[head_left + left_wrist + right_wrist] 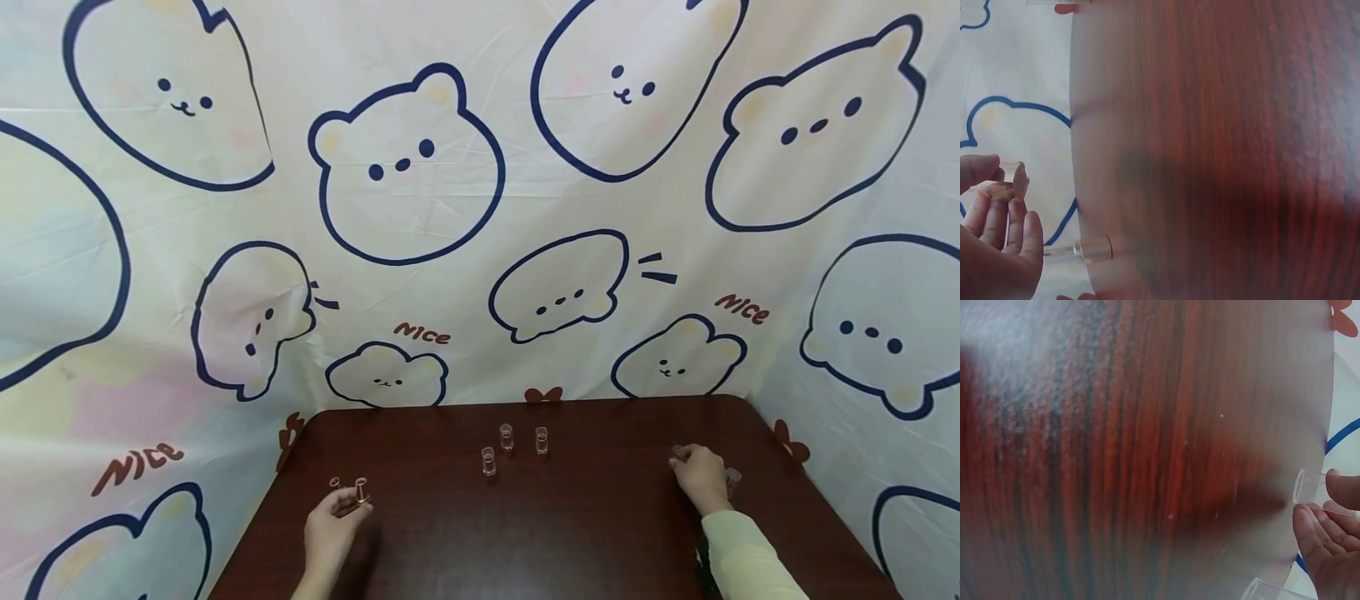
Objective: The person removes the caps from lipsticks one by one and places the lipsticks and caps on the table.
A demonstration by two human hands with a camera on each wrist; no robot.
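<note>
My left hand (pixel 330 527) pinches a small gold-tinted cup (pixel 362 490), which stands upright between thumb and fingers in the head view. In the left wrist view part of this gold-tinted cup (pixel 1019 181) shows at the fingertips. A second gold-tinted cup (pixel 334 482) is just behind the left hand, partly covered by it. Near the table's right side, my right hand (pixel 702 478) holds a small clear glass (pixel 680 452); its round rim shows between thumb and fingers in the right wrist view. Beside that hand stands another clear glass (pixel 733 477).
Three small clear glasses stand in a group toward the back middle: one (pixel 506 437), one (pixel 542 440), and one nearer (pixel 489 461). The dark brown wooden table (pixel 570 533) meets a printed cloth backdrop (pixel 465 367) at the back and both sides.
</note>
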